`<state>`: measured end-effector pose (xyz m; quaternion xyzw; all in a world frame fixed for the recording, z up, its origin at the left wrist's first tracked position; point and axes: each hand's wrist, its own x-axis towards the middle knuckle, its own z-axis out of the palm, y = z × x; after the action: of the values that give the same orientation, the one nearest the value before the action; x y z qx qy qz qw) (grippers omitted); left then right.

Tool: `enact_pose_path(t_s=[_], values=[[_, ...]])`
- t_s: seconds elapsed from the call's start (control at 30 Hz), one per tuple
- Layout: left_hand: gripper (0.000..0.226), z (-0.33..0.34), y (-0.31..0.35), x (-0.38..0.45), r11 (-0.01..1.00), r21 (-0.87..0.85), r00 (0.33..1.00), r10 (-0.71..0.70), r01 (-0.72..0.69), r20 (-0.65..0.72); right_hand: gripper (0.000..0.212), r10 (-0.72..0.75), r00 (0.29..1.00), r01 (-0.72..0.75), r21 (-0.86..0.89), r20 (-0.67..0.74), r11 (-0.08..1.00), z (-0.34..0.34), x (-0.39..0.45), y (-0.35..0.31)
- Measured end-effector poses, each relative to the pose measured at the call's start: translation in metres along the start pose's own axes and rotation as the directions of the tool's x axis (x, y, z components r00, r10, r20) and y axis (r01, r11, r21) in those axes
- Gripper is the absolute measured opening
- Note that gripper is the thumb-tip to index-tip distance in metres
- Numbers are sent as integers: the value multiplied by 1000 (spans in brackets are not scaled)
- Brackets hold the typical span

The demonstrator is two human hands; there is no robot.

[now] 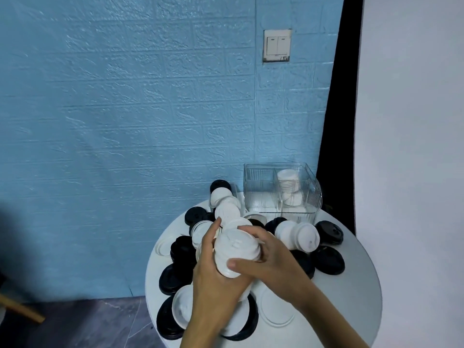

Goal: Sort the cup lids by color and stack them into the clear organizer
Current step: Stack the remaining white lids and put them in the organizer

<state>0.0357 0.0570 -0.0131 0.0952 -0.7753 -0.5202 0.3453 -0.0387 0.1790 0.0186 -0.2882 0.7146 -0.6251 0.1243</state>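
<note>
A stack of white lids (236,249) is held between both hands above the round white table (356,292). My left hand (213,282) cups the stack from below and the left. My right hand (271,259) closes over its right side, thumb across the front. Loose white lids (227,209) and black lids (329,259) lie scattered over the table. The clear organizer (261,189) stands at the table's far edge; its right compartment holds a stack of white lids (291,187), its left compartment looks empty.
A blue brick-pattern wall (125,121) stands close behind the table. A white wall with a black strip lies to the right. A wooden leg (20,310) shows at the lower left over a dark floor.
</note>
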Motion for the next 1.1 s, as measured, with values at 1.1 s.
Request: enact_pose_path(t_s=[1.1], values=[[78, -2, 13, 5, 991, -125, 984, 29, -51, -175, 93, 61, 963, -238, -715, -264, 657, -83, 64, 107]])
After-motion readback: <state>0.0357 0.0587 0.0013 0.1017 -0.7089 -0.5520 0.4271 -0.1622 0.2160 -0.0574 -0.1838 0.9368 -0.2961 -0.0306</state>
